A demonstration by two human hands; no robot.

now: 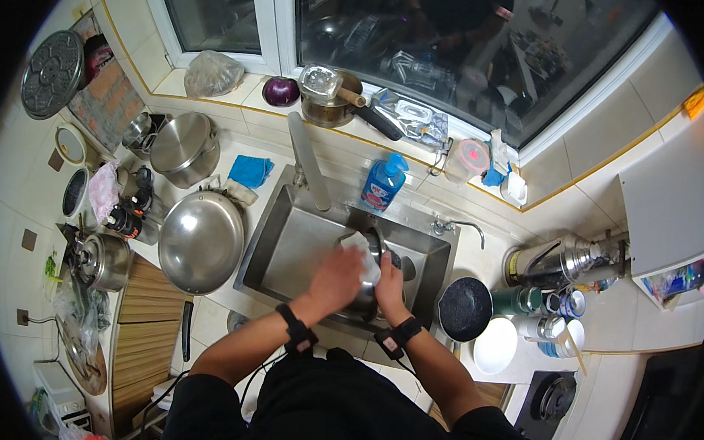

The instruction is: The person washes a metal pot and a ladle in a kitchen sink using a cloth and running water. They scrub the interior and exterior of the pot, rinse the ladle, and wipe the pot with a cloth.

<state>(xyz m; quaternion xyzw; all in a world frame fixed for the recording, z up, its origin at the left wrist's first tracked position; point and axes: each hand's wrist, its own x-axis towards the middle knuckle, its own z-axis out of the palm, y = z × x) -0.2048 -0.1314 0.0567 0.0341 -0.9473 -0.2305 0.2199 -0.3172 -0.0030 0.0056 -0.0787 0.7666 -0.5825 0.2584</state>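
Over the stainless steel sink (pixel 290 240), both of my hands work at a metal pot or bowl (pixel 376 241), tilted with its rim towards the right. My left hand (pixel 337 279) is shut on a white cloth or wipe (pixel 356 243), pressed against the vessel's side. With its fingers on the rim, my right hand (pixel 390 283) grips the same vessel. Other dark and metal ware lies under and behind it in the basin, partly hidden by my hands. The faucet (pixel 310 163) reaches over the sink's back left part.
A blue pump bottle of detergent (pixel 384 182) stands at the sink's back edge. To the left rests a large steel pan (pixel 201 242), near a lidded pot (pixel 184 149) and a blue cloth (pixel 250 171). On the right are a black frying pan (pixel 465 309) and a white bowl (pixel 495 345).
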